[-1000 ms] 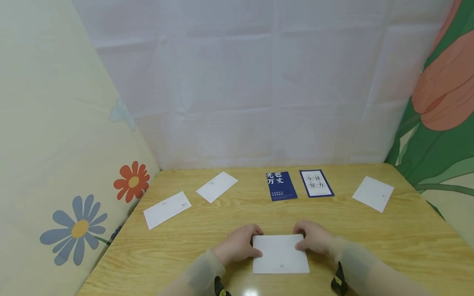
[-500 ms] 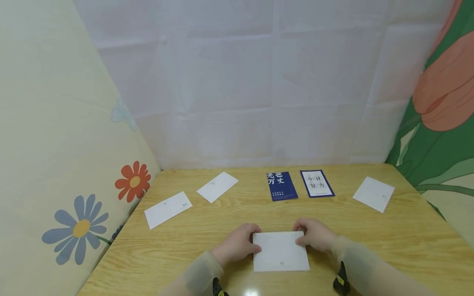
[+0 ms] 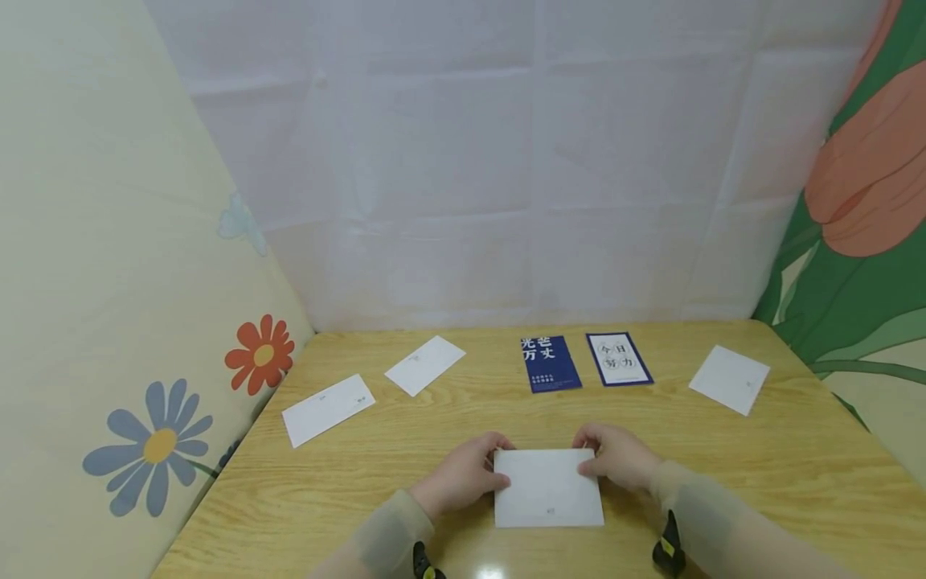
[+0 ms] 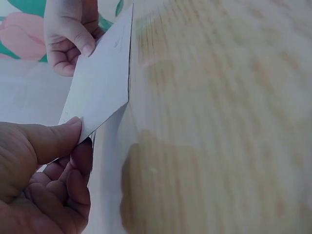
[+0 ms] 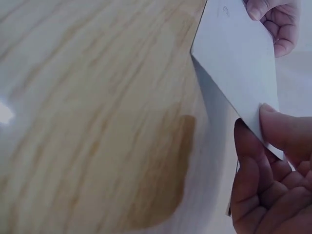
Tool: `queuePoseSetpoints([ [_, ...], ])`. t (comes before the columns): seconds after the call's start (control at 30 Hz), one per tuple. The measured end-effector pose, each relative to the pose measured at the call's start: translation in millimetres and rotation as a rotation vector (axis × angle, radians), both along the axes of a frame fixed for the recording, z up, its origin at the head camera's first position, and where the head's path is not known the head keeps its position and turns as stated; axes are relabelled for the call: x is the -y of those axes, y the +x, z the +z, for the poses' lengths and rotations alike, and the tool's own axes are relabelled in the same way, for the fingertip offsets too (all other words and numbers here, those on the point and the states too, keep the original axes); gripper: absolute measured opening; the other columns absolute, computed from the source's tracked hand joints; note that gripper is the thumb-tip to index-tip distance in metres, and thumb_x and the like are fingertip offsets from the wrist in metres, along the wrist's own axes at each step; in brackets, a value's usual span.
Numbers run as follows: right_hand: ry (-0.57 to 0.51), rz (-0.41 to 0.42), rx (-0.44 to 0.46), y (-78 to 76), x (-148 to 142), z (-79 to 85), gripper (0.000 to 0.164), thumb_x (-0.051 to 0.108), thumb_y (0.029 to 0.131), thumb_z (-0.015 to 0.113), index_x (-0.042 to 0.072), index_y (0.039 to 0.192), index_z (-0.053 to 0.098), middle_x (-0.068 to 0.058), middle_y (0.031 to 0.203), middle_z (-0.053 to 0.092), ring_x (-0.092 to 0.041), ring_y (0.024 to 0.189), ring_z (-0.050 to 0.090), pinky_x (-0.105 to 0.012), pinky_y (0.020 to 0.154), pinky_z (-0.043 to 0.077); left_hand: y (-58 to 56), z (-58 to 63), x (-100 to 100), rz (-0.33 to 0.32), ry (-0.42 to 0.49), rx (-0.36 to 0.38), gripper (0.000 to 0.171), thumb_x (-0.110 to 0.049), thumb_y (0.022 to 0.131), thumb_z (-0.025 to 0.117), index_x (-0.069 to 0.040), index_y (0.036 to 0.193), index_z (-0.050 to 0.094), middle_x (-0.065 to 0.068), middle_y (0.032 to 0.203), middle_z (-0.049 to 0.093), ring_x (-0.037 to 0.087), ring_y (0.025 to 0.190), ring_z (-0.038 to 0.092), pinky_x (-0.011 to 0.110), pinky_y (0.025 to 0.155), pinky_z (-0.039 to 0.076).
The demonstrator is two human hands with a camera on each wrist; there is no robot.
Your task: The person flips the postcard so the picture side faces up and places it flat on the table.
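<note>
In the head view a white card (image 3: 548, 497) with a small printed mark near its close edge is held between my two hands. My left hand (image 3: 465, 474) pinches its left side, thumb on top and fingers curled beneath. On the opposite side my right hand (image 3: 620, 460) grips it the same way. Both wrist views show the card (image 4: 105, 73) tilted, its far part lifted off the tabletop. The left thumb (image 4: 58, 139) presses on one corner; the right thumb (image 5: 282, 126) lies on another. Fingertips under the card are partly hidden.
On the wooden table (image 3: 347, 498), two white cards lie at the back left, one nearer (image 3: 329, 410) and one farther (image 3: 424, 365). A blue card (image 3: 551, 364) and a blue-bordered card (image 3: 619, 359) lie behind my hands. Another white card (image 3: 730, 379) is at right.
Both hands and the white card between them have shifted slightly away from me. The other cards stay where they were.
</note>
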State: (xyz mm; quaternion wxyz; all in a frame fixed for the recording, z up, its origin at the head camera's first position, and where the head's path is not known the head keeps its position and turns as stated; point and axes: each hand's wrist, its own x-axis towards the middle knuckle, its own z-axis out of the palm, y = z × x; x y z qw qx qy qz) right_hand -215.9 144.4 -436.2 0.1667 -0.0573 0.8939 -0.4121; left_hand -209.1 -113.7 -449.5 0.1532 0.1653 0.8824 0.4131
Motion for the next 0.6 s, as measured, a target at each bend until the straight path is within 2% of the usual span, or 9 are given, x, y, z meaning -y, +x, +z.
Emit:
queuePoseSetpoints([
  [0.23,0.018,0.012,-0.054,0.6,-1,6.6,0.02,0.005,0.079,0.074,0.014,0.094,0.063,-0.002,0.091,0.057,-0.02,0.085,0.051,-0.039,0.077,0.043,1.0,6.5,0,0.004,0.004,-0.026,0.036,-0.006,0.086,0.069,-0.012,0.12,0.059,0.001,0.093,0.058,0.019,0.083,0.054,0.034,0.068,0.047],
  [0.4,0.008,0.015,-0.064,0.6,-2,10.0,0.02,0.005,0.08,0.074,0.013,0.096,0.063,-0.002,0.092,0.057,-0.019,0.084,0.052,-0.036,0.074,0.045,0.5,11.9,-1,0.012,0.002,-0.031,0.035,-0.006,0.087,0.069,-0.013,0.12,0.059,0.0,0.092,0.058,0.018,0.082,0.055,0.033,0.067,0.048],
  [0.6,0.001,0.023,-0.121,-0.1,-2,11.3,0.019,0.004,0.08,0.073,0.014,0.094,0.064,0.0,0.091,0.058,-0.018,0.085,0.053,-0.037,0.076,0.045,-0.9,12.5,1,0.008,0.005,-0.093,0.034,-0.006,0.086,0.07,-0.012,0.118,0.06,-0.001,0.091,0.059,0.017,0.081,0.055,0.033,0.067,0.047],
])
